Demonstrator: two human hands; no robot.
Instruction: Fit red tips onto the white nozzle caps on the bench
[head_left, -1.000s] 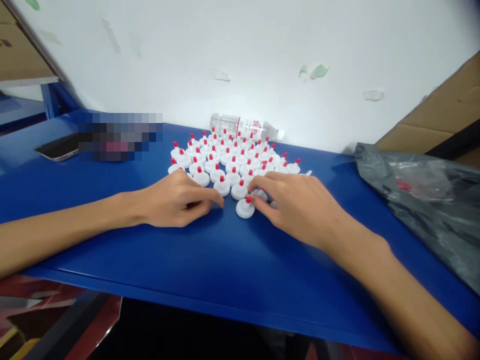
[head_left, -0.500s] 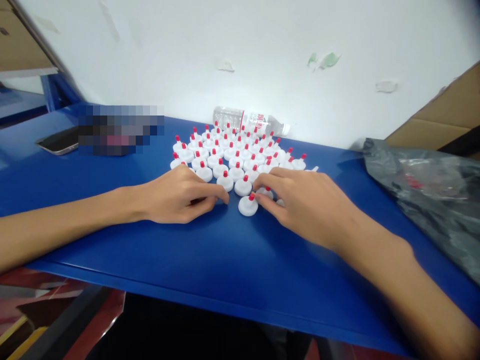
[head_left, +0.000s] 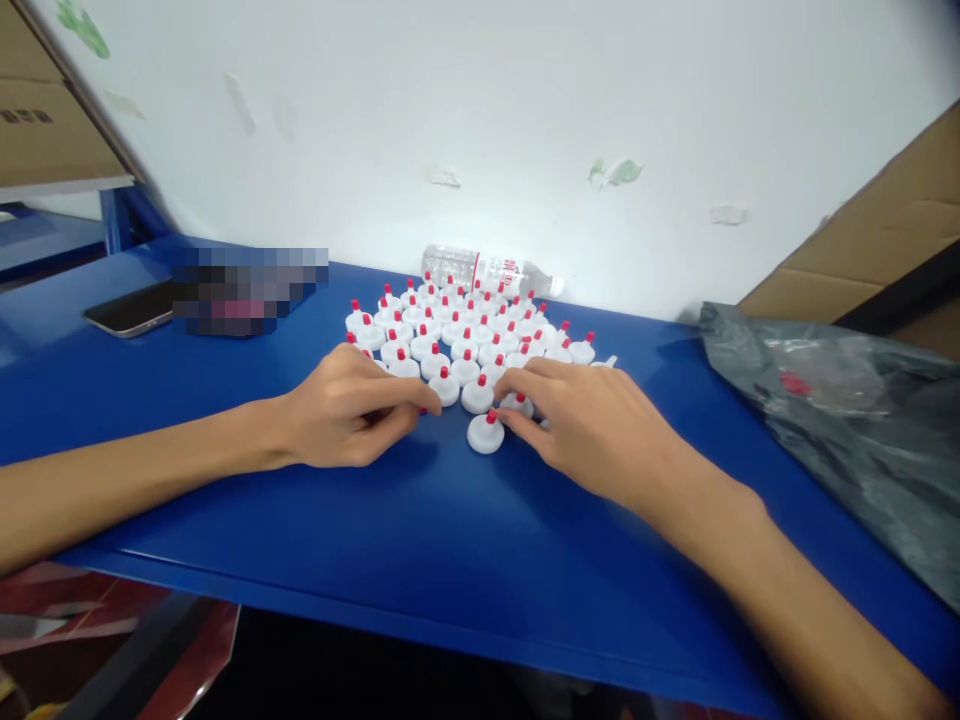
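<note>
Several white round caps with nozzles and red tips (head_left: 465, 366) stand upright in a cluster on the blue table (head_left: 450, 560). My left hand (head_left: 364, 408) is left of the nearest caps, thumb and forefinger pinched on a small red tip cap (head_left: 422, 411), mostly hidden by the fingers. My right hand (head_left: 592, 420) reaches in from the right. Its thumb and forefinger are slightly apart, the thumb beside the red tip of the front nozzle cap (head_left: 485, 434). Another nozzle cap (head_left: 517, 404) shows in the gap between those fingers. The right palm hides part of the cluster.
A clear plastic bottle (head_left: 491, 272) lies on its side against the white wall behind the cluster. At left lies a phone (head_left: 139, 307) beside a blurred-out patch. A grey plastic bag (head_left: 892, 470) covers the right edge, with a clear packet (head_left: 840, 378) on it. Cardboard (head_left: 870, 250) stands behind.
The view has tilted up slightly and shifted. My left hand has drawn a little away from the front cap, and red now shows at its fingertips. My right fingers have parted slightly.
</note>
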